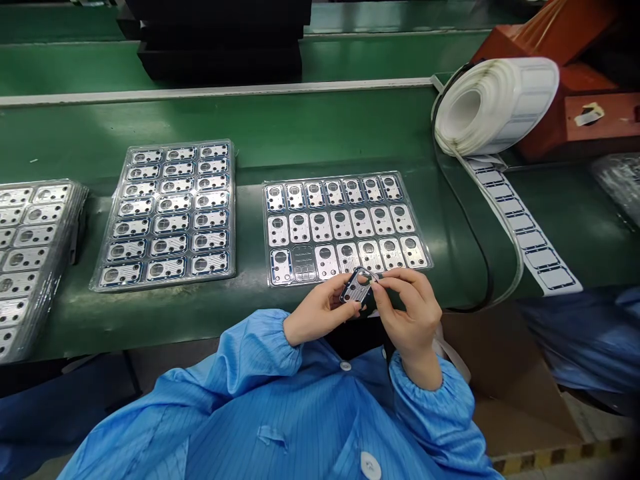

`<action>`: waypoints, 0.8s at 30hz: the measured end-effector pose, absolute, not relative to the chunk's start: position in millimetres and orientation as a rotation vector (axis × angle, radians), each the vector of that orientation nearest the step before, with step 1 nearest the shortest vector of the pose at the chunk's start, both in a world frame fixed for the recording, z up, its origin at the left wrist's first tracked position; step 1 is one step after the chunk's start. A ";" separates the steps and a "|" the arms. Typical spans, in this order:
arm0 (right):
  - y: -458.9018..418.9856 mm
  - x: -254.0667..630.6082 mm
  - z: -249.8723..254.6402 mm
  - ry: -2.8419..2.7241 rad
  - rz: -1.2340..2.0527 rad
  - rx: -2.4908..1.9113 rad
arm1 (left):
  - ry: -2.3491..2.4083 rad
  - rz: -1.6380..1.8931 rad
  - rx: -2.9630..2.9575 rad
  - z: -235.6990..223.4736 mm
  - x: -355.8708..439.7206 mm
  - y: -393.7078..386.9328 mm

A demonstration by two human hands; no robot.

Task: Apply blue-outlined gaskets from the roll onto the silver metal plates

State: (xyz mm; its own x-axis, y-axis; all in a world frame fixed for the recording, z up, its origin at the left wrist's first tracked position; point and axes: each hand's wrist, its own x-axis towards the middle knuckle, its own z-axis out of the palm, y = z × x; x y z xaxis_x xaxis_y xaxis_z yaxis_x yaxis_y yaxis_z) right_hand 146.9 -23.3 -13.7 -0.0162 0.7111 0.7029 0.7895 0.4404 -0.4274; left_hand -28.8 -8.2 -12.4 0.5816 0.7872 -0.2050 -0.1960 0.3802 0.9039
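Note:
Over the table's front edge, my left hand (320,308) is closed on a small silver panel (357,288) with a dark blue border and round holes. The thumb and fingers of my right hand (411,310) pinch a thin strip (370,273) at the panel's upper right corner; whether it is part of the panel or a separate film I cannot tell. Just beyond my hands lies a clear plastic tray (304,263) with rows of similar panels. One compartment in its front row, second from the left, holds no panel. My fingertips hide some of the panel's edge.
To the left stand a clear tray stack (233,220) and another stack (75,200), both filled with panels. A label roll (505,107) trails a strip of blue-bordered labels (543,250) at the right. A black cable (465,207) curves nearby. Black boxes (220,60) stand behind.

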 end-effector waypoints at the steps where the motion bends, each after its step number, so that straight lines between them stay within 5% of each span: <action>1: -23.1 147.2 -14.4 -1.755 -0.118 -1.290 | 0.706 0.700 0.989 -12.5 -28.9 -8.1; 19: -20.4 151.5 -16.3 -1.940 -0.470 -1.229 | 0.664 0.701 0.971 -12.9 -31.4 -7.0; 24: -20.3 156.1 -21.8 -1.770 -0.207 -1.215 | 0.677 0.685 0.993 -10.3 -33.0 -6.8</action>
State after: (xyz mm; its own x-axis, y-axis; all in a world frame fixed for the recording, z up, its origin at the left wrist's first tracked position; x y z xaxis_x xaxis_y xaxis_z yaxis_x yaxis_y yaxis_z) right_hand 156.1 -20.3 -21.8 -0.0600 0.6381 0.7676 0.7977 0.4930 -0.3474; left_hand -33.0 -6.8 -10.3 0.6054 0.7725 -0.1915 -0.2007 0.3810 0.9025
